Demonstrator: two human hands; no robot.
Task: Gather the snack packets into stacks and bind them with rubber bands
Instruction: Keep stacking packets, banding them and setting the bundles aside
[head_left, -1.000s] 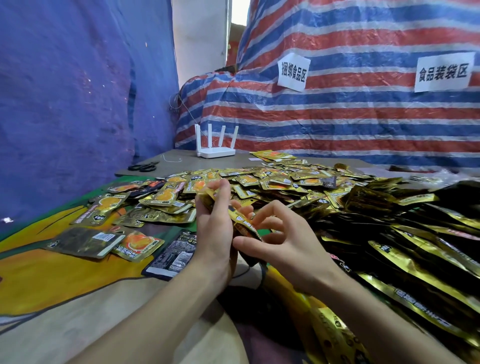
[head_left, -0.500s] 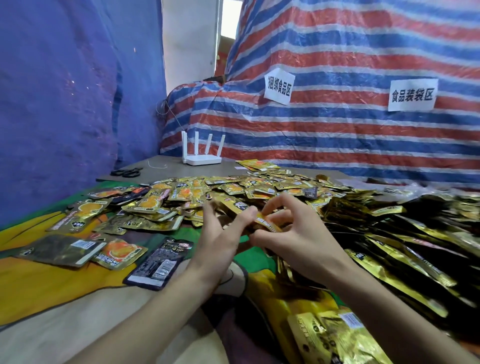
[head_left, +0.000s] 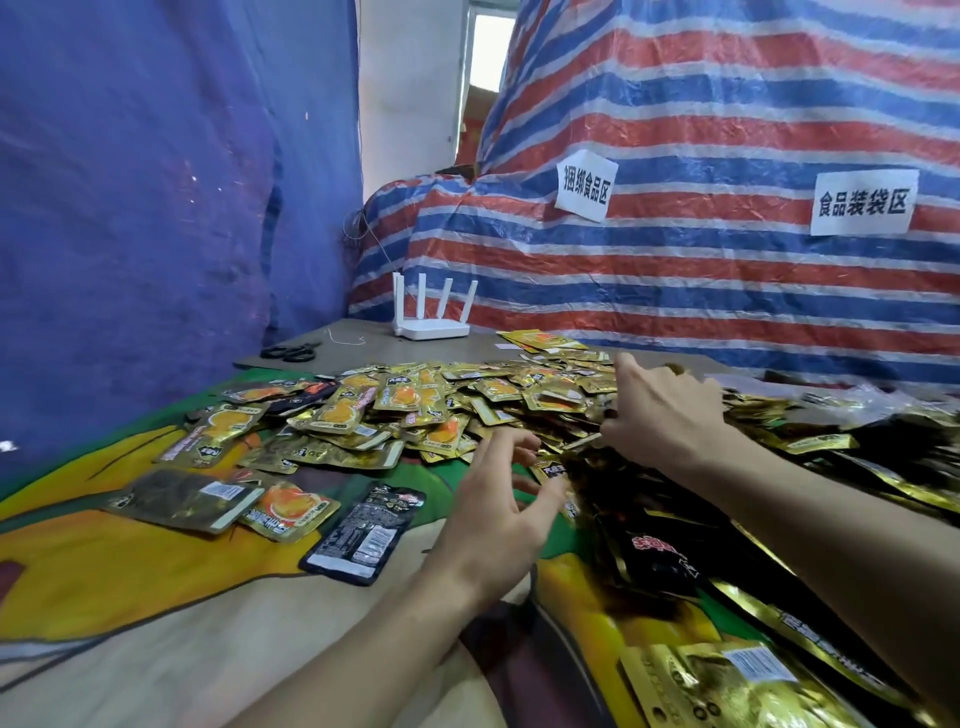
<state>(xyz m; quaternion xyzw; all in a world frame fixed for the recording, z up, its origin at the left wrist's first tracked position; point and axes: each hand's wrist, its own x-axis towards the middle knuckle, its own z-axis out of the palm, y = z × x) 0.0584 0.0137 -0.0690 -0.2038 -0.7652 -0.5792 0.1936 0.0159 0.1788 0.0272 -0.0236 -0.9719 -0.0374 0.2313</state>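
Several gold and orange snack packets (head_left: 405, 410) lie in a loose heap across the middle of the table. Darker gold-and-black packets (head_left: 779, 525) pile up on the right. My left hand (head_left: 498, 509) hovers low at the heap's near edge with its fingers spread and holding nothing; its fingertips are close to a gold packet (head_left: 553, 472). My right hand (head_left: 665, 410) reaches into the heap further back, fingers curled down and pinching the edge of a gold packet (head_left: 584, 441). No rubber band is visible.
A black packet (head_left: 366, 535) and two flat packets (head_left: 187, 499) lie apart at the near left on the coloured table cover (head_left: 104, 571). Black scissors (head_left: 291, 352) and a white router (head_left: 434, 322) sit at the far end. Striped tarpaulin (head_left: 701, 270) hangs behind, blue tarpaulin (head_left: 130, 208) on the left.
Both hands held a small stack of packets together in front of me. They have now separated: the left hand has opened and the right hand has moved forward and right into the heap.
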